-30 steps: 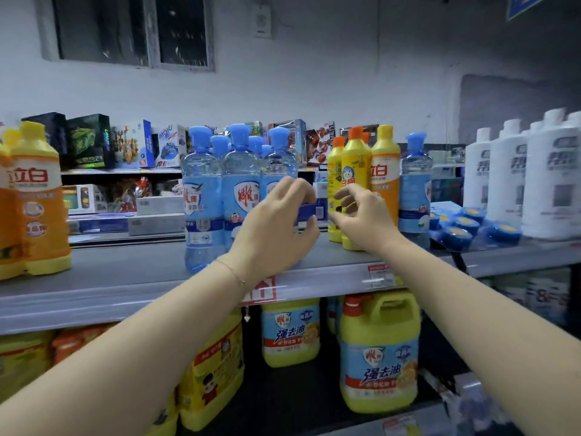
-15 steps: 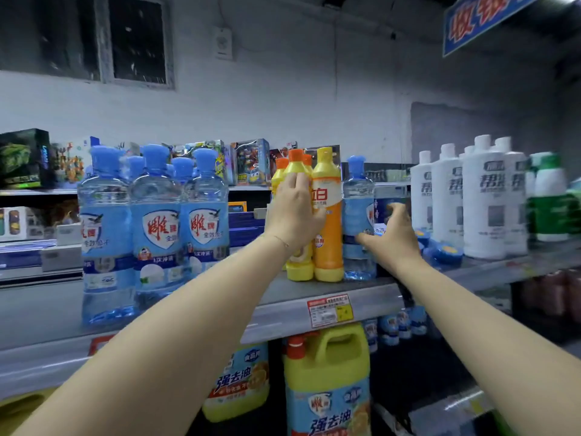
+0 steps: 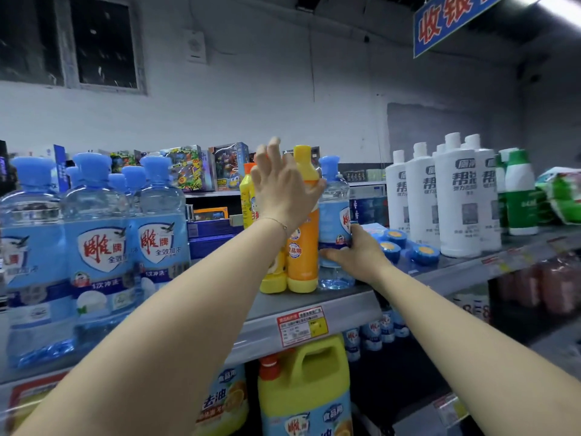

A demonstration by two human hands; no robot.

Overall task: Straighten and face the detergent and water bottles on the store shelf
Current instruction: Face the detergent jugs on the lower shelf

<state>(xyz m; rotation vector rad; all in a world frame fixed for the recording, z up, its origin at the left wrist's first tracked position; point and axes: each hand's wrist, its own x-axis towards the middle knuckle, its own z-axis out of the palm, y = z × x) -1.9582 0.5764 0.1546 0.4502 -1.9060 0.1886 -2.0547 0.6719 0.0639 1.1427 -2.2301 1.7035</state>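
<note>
Both arms are up at the shelf [image 3: 349, 306], and everything centres on the orange detergent bottle [image 3: 302, 265], which stands upright near the front edge with its yellow cap on. The left hand [image 3: 283, 187] lies flat against that bottle's upper half, grasping nothing, its fingers straight and fanned upward and its thumb reaching across the bottle's shoulder. Touching the orange bottle's left side is a yellow detergent bottle [image 3: 247, 196], partly hidden behind the same hand. Touching its right side is 1 clear blue-capped bottle [image 3: 334, 202], and the right hand [image 3: 355, 256] grips this one low down, fingers across the front and thumb up the far side. Well left of the orange bottle stands a cluster of big blue bottles [image 3: 100, 253], labels facing forward. To its right, beyond the right hand, lie blue round discs [image 3: 423, 254], then tall white bottles [image 3: 456, 199]. Just below it, a price tag [image 3: 301, 325] hangs on the shelf lip, with a yellow jug [image 3: 303, 388] underneath.
</note>
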